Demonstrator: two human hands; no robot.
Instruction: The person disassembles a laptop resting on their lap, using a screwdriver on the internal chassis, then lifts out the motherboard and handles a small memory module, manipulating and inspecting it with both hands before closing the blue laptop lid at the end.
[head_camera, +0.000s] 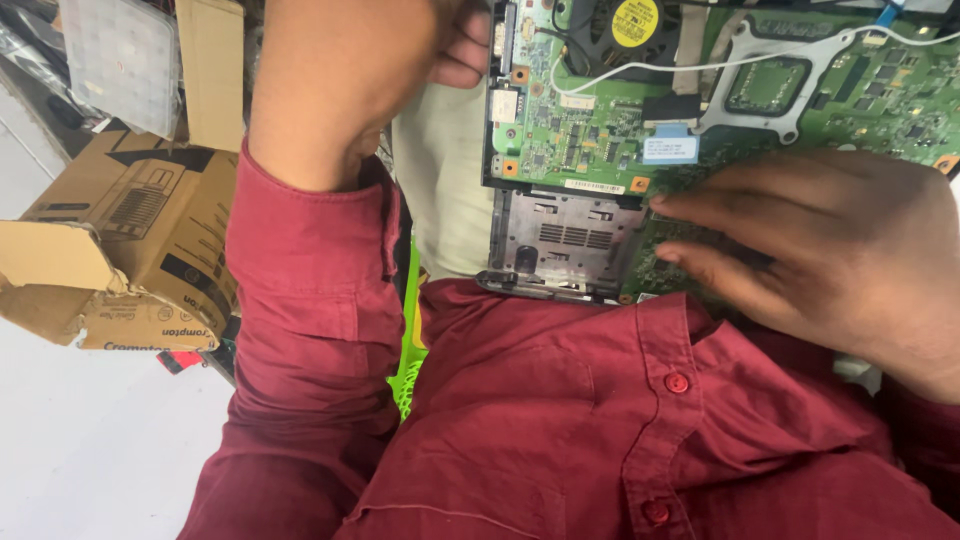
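Observation:
A green laptop circuit board (590, 125) lies in front of my chest, with a black fan (632, 28) at its top and a grey metal card slot (560, 238) at its near edge. My left hand (350, 70) is up at the board's left edge, fingers curled against it. My right hand (840, 250) rests flat on the board's lower right part, its fingertips touching the board just right of the card slot. A white wire (700, 66) runs across the board past a silver bracket around a dark chip (766, 86). My red shirt hides the board's near edge.
A torn cardboard box (130, 240) sits at the left, with a clear plastic tray (120, 60) and another cardboard piece (212, 70) behind it. A bright green plastic item (408, 350) shows between my sleeve and chest. A beige surface (440, 180) lies left of the board.

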